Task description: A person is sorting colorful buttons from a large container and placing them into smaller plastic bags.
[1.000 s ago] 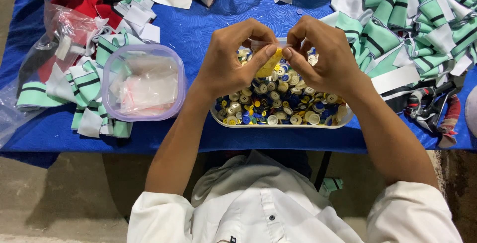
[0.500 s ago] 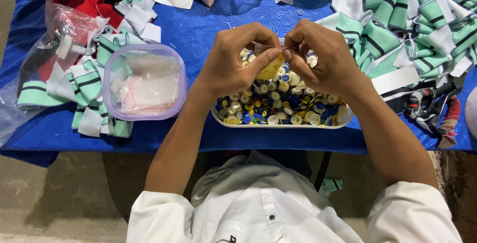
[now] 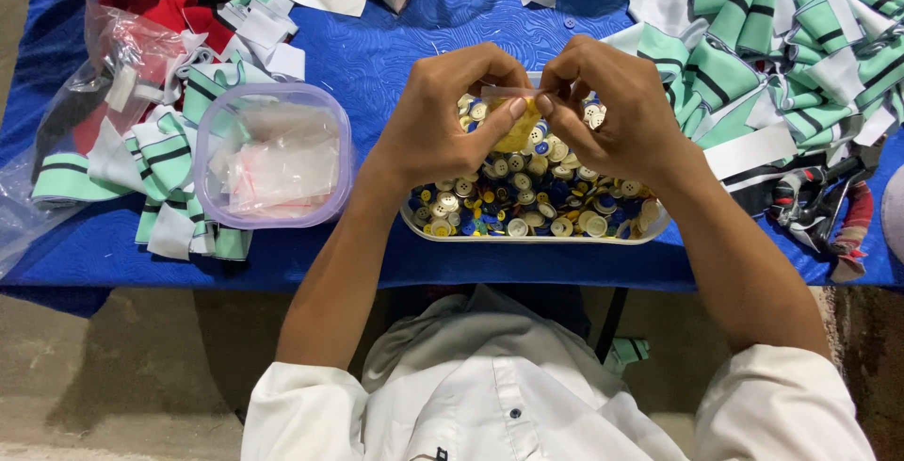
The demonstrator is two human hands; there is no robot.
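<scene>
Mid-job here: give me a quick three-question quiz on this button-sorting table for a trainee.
1. True or false: both hands hold one small clear bag over the tray of buttons.
2. The lidded plastic container sits on which side of the tray: A left, B right?
3. What colour is the tablecloth?

Key: 1 true, left hand and right hand pinch its top edge. 2 A. 3 blue.
</scene>
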